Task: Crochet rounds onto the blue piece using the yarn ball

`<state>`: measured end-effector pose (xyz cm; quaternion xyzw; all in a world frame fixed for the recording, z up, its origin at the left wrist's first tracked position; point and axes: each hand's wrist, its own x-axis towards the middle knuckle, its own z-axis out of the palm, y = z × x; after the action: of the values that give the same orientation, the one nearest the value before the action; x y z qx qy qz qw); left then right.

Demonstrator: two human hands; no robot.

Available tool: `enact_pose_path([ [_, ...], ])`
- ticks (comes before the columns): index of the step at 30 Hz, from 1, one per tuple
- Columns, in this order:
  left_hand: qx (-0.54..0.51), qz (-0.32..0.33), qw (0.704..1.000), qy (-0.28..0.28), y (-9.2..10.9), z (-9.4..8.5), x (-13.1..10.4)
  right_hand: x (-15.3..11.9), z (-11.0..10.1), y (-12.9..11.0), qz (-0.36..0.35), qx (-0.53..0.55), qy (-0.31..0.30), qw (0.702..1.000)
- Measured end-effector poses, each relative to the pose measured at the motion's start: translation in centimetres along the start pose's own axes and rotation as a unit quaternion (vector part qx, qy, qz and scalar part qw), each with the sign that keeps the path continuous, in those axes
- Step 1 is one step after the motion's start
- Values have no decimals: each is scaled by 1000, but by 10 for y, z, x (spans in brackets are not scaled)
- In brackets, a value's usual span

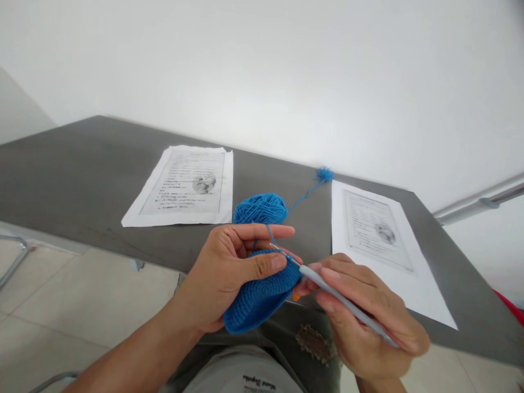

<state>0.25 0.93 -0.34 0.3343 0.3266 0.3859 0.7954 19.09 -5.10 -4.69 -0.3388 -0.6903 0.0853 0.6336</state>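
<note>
Between my left thumb and fingers is a blue crocheted piece, rounded and closely stitched. My left hand is closed on its upper edge, with the index finger stretched out and blue yarn running over it. A crochet hook with a thick grey handle is gripped in my right hand. Its thin metal tip lies at the top edge of the piece, near my left thumb, with blue yarn around the shaft. A small orange object shows at the right edge of the piece, partly hidden.
A ball of blue yarn rests on the grey table just beyond my left hand. One strand leads to a small tangle of blue yarn by the wall. Printed sheets lie left and right. A metal rail runs along the right.
</note>
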Motion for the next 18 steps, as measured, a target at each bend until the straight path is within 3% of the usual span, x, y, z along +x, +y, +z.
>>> enact_pose_path([
  [7, 57, -29, 998, -10, 7, -6, -1, 18, -28, 1, -40, -9, -98, 994],
  [18, 125, -40, 991, -22, 12, -14, 3, 31, -48, 10, -45, 18, -157, 986],
])
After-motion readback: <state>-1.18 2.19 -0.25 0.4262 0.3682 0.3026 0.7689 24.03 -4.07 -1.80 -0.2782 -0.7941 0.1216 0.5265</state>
